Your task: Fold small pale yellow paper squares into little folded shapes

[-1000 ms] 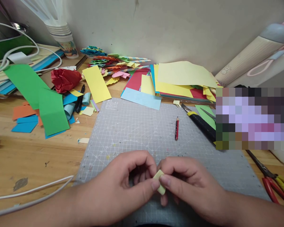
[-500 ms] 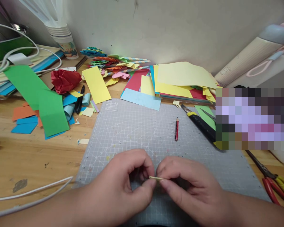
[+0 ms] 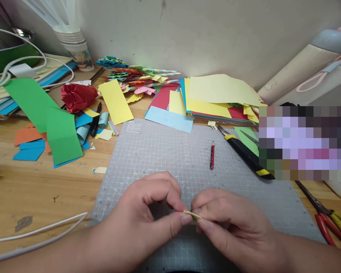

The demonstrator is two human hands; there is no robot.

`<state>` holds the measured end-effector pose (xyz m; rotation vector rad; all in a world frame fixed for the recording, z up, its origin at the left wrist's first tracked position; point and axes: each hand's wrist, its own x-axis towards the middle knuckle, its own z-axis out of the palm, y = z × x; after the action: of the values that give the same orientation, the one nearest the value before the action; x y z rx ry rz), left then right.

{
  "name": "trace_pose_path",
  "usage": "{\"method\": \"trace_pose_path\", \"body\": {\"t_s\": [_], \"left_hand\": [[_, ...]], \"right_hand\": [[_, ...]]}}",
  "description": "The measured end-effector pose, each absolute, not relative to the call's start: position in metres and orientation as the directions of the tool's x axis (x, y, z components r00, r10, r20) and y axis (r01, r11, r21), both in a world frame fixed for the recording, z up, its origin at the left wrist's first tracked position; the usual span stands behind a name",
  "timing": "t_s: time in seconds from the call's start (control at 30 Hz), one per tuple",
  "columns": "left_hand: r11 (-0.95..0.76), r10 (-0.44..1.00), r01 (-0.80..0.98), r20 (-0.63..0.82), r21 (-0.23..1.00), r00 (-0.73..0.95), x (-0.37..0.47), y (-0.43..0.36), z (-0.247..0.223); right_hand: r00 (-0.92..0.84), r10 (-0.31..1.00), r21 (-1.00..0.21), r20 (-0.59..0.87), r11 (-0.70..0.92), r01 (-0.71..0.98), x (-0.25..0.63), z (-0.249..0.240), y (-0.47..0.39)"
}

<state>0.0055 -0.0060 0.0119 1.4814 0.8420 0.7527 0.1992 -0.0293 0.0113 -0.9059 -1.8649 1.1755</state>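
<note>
Yellow paper point(image 3: 192, 214) pinched edge-on by both hands, left point(image 3: 147, 220), right point(image 3: 230, 223) | near mat point(image 3: 170, 151) front edge | step: creasing fold | next: likely firm, even press.

Left hand point(image 3: 147, 216) and right hand point(image 3: 230, 223) pinch a small folded yellow paper piece point(image 3: 192, 214) together above the grey cutting mat point(image 3: 170, 151)
</note>
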Motion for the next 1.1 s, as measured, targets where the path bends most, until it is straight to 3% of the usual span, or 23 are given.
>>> {"method": "trace_pose_path", "body": {"t_s": [0.23, 0.37, 0.47, 0.63, 0.73, 0.9, 1.1], "left_hand": [[0.243, 0.767, -0.042, -0.166, 0.969, 0.620, 0.001, -0.002, 0.009], [0.289, 0.739, -0.024, -0.207, 0.957, 0.642, 0.003, -0.002, 0.007], [0.277, 0.738, 0.006, -0.217, 0.961, 0.639, 0.003, -0.002, 0.005], [0.220, 0.854, -0.011, -0.187, 0.975, 0.486, 0.000, 0.002, 0.002], [0.187, 0.820, 0.113, -0.218, 0.976, 0.529, 0.001, 0.001, 0.005], [0.074, 0.744, 0.267, -0.231, 0.961, 0.627, 0.005, -0.004, 0.011], [0.039, 0.689, 0.259, -0.214, 0.965, 0.692, 0.006, -0.006, 0.011]], "right_hand": [[-0.554, 0.822, -0.942, 0.129, 0.277, 0.192, 0.196, 0.008, -0.030], [-0.569, 0.816, -0.959, -0.097, 0.077, 0.273, 0.194, 0.003, -0.032], [-0.570, 0.789, -0.959, -0.231, -0.087, 0.269, 0.195, 0.002, -0.033], [-0.523, 0.812, -0.966, -0.258, -0.227, 0.123, 0.198, 0.000, -0.032], [-0.507, 0.809, -0.947, -0.297, -0.317, 0.048, 0.198, -0.001, -0.032], [-0.539, 0.785, -0.950, -0.305, -0.293, 0.112, 0.197, 0.004, -0.031], [-0.538, 0.783, -0.948, -0.314, -0.289, 0.132, 0.195, 0.007, -0.031]]}}
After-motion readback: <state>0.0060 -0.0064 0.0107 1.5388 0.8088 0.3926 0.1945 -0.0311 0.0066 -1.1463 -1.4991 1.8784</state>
